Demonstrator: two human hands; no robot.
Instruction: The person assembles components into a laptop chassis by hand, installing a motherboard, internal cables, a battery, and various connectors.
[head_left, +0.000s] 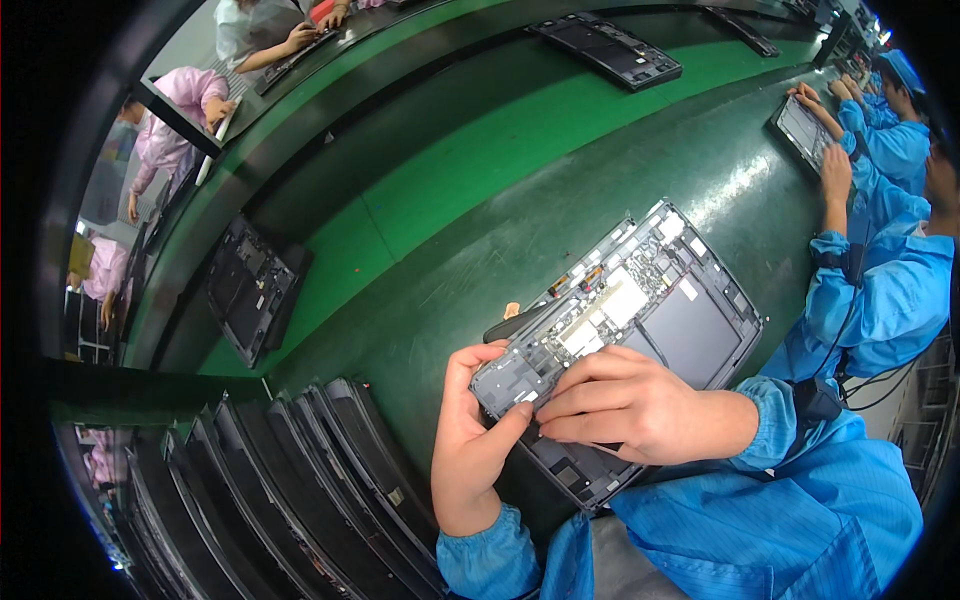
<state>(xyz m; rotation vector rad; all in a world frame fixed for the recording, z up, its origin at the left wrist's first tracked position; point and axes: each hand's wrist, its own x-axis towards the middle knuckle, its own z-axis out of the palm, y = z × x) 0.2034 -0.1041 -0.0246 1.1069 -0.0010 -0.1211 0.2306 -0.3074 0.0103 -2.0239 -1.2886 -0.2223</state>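
Observation:
An opened laptop chassis (700, 340) lies tilted in front of me, its inner side up, with a circuit board (617, 305) and a flat dark battery (683, 322) showing. My left hand (470, 430) grips its left corner, thumb on top and fingers at the far edge. Over the near left part of the chassis is my right hand (640, 405), its fingers bent and pressed together near my left thumb. Whatever those fingertips hold, if anything, is hidden. Another dark chassis part juts out from under the near side.
Several dark laptop casings (330, 450) stand upright in a row at the lower left. More chassis lie on the green conveyor line (430, 170), including one at the left (250, 290). Co-workers in blue (870, 260) sit along the bench at right; others in pink (180, 120) work across.

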